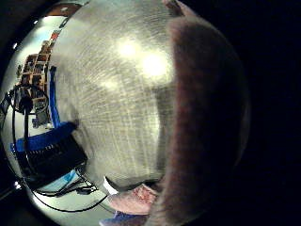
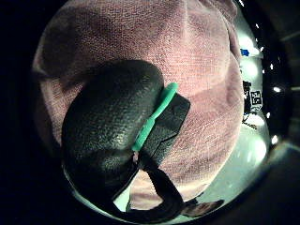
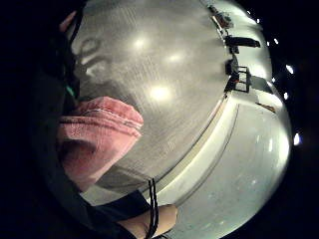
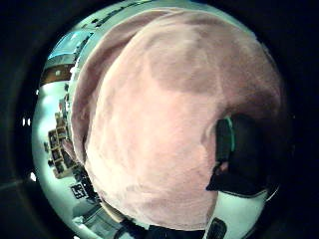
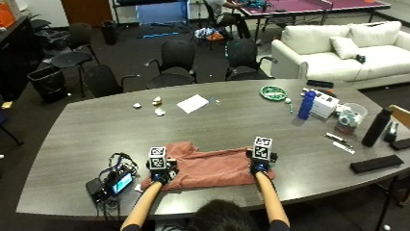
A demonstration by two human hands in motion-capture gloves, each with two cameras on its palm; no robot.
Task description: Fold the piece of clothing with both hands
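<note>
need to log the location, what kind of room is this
Probably an office meeting room or lounge: a large grey conference table ringed by black office chairs, with a white sofa behind. On the table lies the pink garment.

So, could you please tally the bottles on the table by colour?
Blue bottle: 1
Black bottle: 1
Total: 2, both standing upright on the table, to the right of the pink garment.

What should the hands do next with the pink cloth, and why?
Probably lift the near edge and fold it away. The pink terry cloth lies spread flat on the grey wooden table, with the left hand and right hand on its two ends.
</note>
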